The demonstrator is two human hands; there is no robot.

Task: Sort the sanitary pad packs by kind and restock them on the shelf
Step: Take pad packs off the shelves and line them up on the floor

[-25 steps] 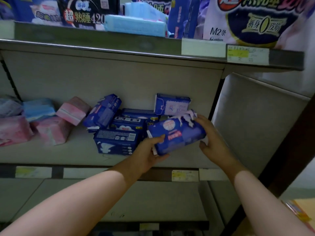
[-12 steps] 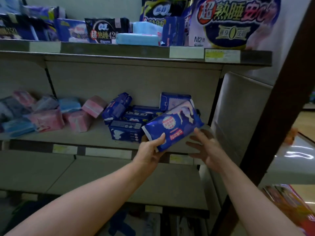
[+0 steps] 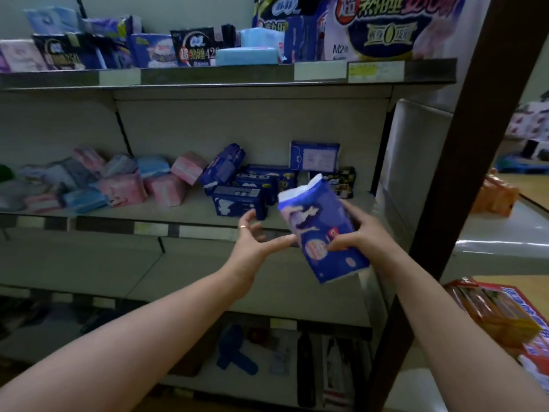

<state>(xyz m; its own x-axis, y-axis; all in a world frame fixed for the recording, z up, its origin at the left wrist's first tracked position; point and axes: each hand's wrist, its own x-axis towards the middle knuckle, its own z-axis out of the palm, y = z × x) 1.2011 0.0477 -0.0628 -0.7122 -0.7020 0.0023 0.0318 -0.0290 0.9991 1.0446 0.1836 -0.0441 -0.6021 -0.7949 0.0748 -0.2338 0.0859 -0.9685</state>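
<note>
Gripped by the right hand point(image 3: 362, 233), a blue pack point(image 3: 315, 221) is held tilted before the shelf point(image 3: 190, 214), near the blue packs point(image 3: 240, 197) there. The left hand point(image 3: 252, 248) is spread open just beside it.

You're looking at a dim, soft picture: motion blur throughout, glare far right, edges bowed outward.

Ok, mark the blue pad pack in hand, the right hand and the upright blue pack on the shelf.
blue pad pack point(image 3: 312, 221): head view, printed front face.
right hand point(image 3: 364, 234): head view, near the thumb's base.
upright blue pack point(image 3: 315, 157): head view, pale front panel.
</note>
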